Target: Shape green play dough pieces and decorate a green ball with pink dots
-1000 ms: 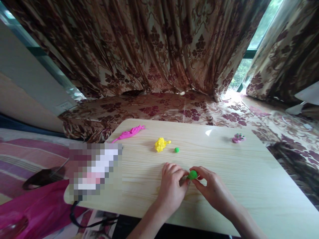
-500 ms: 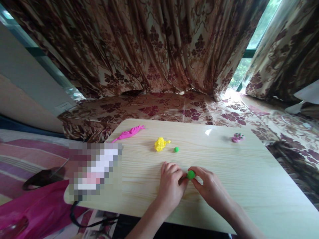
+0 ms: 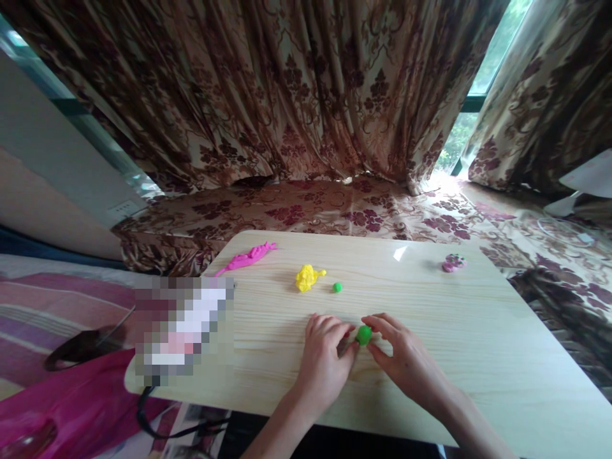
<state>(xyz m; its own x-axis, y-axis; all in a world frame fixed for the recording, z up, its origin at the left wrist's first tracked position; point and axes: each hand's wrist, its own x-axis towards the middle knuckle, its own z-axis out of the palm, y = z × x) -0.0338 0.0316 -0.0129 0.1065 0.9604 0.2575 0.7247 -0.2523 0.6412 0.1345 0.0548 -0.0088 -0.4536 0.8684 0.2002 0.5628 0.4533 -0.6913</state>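
A small green clay ball (image 3: 364, 335) is pinched between the fingertips of both my hands just above the light wooden table (image 3: 478, 344). My left hand (image 3: 322, 360) closes on it from the left. From the right, my right hand (image 3: 406, 360) grips the same ball. Farther back on the table lie a yellow clay lump (image 3: 307, 278) and a tiny green clay bit (image 3: 337, 287).
A pink clay strip (image 3: 246, 257) lies at the table's far left corner, and a pink clay piece with dark dots (image 3: 454, 262) sits at the far right. A blurred-out patch (image 3: 184, 328) covers the table's left end. Patterned curtains (image 3: 306, 89) hang behind.
Both hands stay together on the green ball, shifting slightly left in the picture. The other clay pieces lie where they were.
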